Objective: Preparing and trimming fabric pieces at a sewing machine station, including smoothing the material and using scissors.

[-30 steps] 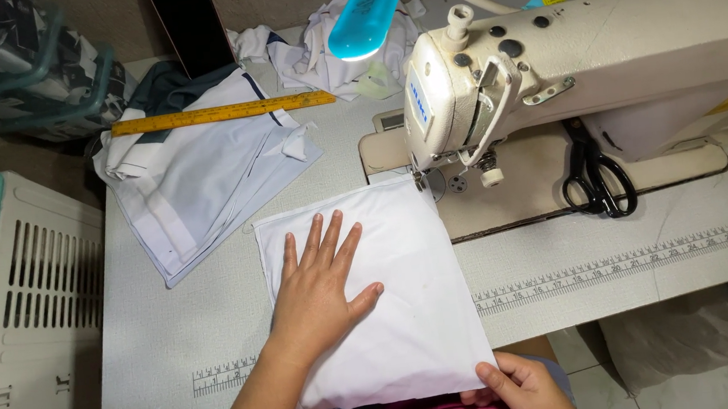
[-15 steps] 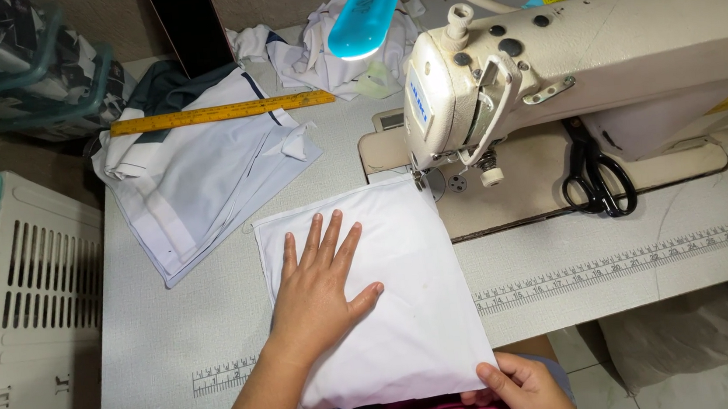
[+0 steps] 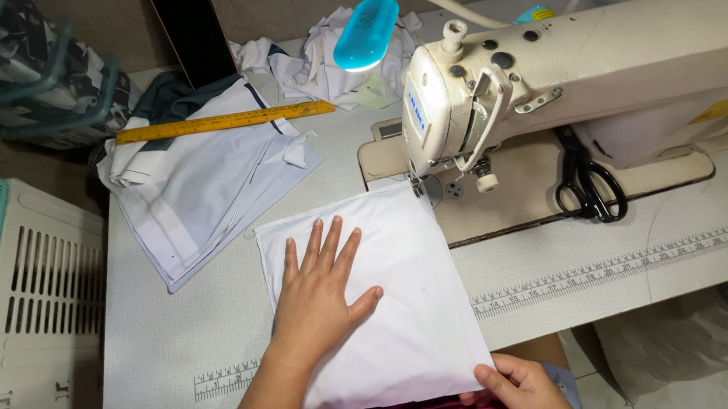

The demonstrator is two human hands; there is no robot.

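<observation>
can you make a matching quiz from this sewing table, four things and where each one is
Things:
1. ruler
2. scissors
3. left hand
4. right hand

Places:
A. flat on the white cloth
B. on the machine bed, under its arm
C. gripping the cloth's near corner
D. across the folded fabric pile

Pairs: 1-D, 2-B, 3-A, 4-C

surface (image 3: 175,353): pale grey, printed ruler strips along the near edge | on it: white cloth square (image 3: 409,315), pile of folded white fabric (image 3: 204,188) (yellow ruler (image 3: 225,121) across its top), cream sewing machine (image 3: 581,80), crumpled white scraps (image 3: 317,64) at the back
</observation>
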